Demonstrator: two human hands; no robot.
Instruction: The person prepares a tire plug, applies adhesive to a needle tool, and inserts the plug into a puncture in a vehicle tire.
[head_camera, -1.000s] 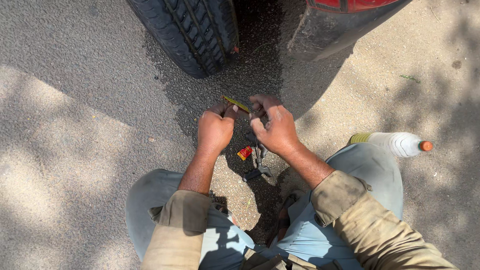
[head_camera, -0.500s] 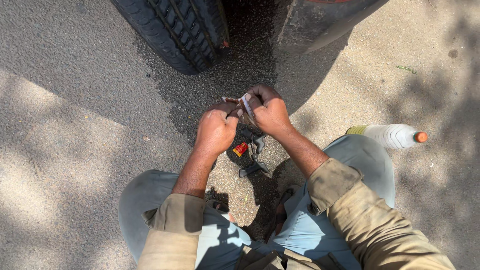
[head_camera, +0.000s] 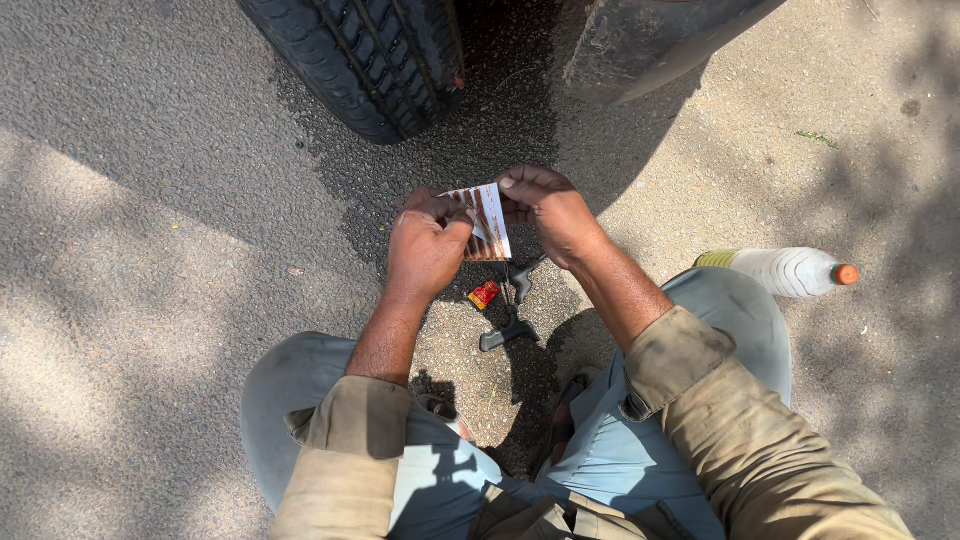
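I squat on asphalt in front of a black car tyre (head_camera: 375, 55). My left hand (head_camera: 425, 245) and my right hand (head_camera: 548, 210) together hold a small white sheet (head_camera: 488, 222) carrying brown strips, flat between them. The left fingers pinch its near left edge, the right fingers grip its far right edge. On the ground just below the hands lie a small red and yellow tube (head_camera: 484, 294) and a dark T-handled tool (head_camera: 512, 320).
A clear plastic bottle (head_camera: 785, 270) with an orange cap lies on the ground by my right knee. A dark bumper or mudguard (head_camera: 650, 50) hangs at the top right. Rough asphalt with patches of shade spreads to the left.
The hands have drawn back from the tyre toward me. The white sheet with brown strips is now spread flat between them; earlier only a small piece showed in the fingers.
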